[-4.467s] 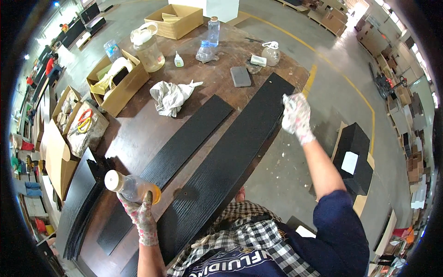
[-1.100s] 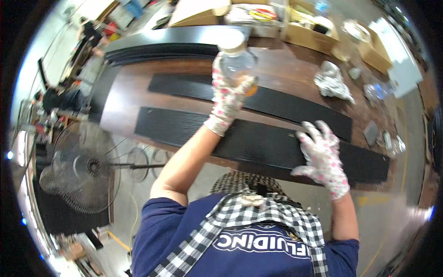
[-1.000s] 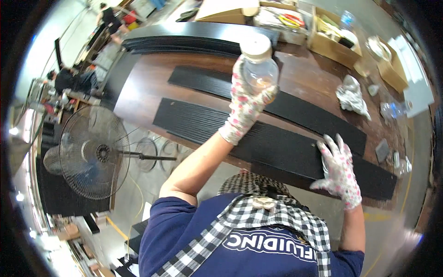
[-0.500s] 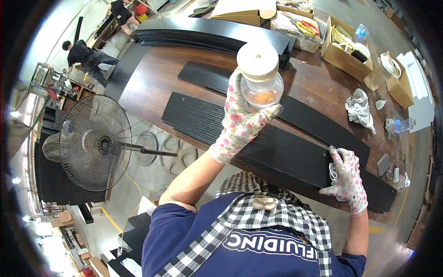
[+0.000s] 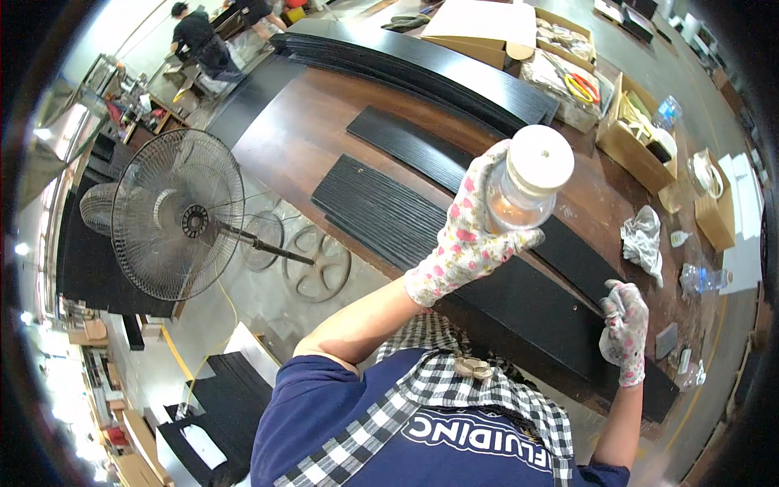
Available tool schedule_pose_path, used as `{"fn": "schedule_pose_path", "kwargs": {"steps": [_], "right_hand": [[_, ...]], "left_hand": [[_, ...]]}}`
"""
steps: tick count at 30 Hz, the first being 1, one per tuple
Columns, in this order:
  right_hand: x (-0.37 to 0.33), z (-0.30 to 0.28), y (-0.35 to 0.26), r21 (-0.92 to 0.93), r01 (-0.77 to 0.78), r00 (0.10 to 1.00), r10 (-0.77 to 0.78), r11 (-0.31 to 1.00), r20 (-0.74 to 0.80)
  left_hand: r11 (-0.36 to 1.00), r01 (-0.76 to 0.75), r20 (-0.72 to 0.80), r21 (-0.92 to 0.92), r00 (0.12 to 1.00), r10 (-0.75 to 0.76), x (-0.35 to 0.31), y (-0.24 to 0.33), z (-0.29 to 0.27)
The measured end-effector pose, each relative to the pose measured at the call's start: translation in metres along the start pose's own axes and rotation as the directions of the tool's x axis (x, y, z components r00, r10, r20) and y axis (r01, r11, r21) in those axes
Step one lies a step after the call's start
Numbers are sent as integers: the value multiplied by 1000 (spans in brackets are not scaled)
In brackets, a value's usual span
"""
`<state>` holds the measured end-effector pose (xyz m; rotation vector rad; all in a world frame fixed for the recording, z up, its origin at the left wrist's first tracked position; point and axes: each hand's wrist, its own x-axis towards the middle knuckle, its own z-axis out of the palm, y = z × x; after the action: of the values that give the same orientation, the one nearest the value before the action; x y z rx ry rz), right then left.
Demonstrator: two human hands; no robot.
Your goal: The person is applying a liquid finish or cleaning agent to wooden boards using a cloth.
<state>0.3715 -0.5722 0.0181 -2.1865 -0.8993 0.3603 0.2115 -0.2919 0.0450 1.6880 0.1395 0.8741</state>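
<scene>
My left hand [image 5: 475, 235], in a white glove with pink spots, grips a clear bottle [image 5: 519, 199] above the table. A round white cap [image 5: 539, 159] tops the bottle, which leans with its cap toward me. Below it lies a stack of black grooved boards [image 5: 381, 207]. A thinner black board [image 5: 414, 146] lies just beyond. My right hand [image 5: 625, 329], gloved alike, is over the right end of the stack. Its fingers are curled in, and what they may hold is hidden.
At the far side lies a tall stack of black boards [image 5: 422, 69]. Scissors [image 5: 583, 88], a cardboard box [image 5: 637, 134], a crumpled white cloth [image 5: 643, 241] and a plastic bottle [image 5: 704, 278] are at the right. A standing fan [image 5: 178, 215] is at the left; two people work beyond.
The view has shifted. My left hand has brought the bottle rightward and nearer, tilting it. My right hand has gone from spread fingers on the boards to curled fingers.
</scene>
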Motion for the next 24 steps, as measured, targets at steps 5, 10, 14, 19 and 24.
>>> {"fn": "schedule_pose_path", "kwargs": {"steps": [5,10,14,19,24], "right_hand": [[30,9,-45,264,95,983,-49,960,-177],[59,15,-105,569,261,964,-242,780,-111],[79,52,-167,425,557,829,-509,713,-231],[83,119,-206,708,250,908,-414,660,65],[75,150,-199,729,-178,916,-159,661,367]], "left_hand": [[960,-152,15,236,988,152,-10,27,-35],[919,-45,263,391,963,-65,-19,65,-76],[841,167,225,515,920,-321,-42,79,-118],[714,181,235,676,866,-442,-42,81,-152],[590,30,303,807,837,-456,-38,94,-172]]}}
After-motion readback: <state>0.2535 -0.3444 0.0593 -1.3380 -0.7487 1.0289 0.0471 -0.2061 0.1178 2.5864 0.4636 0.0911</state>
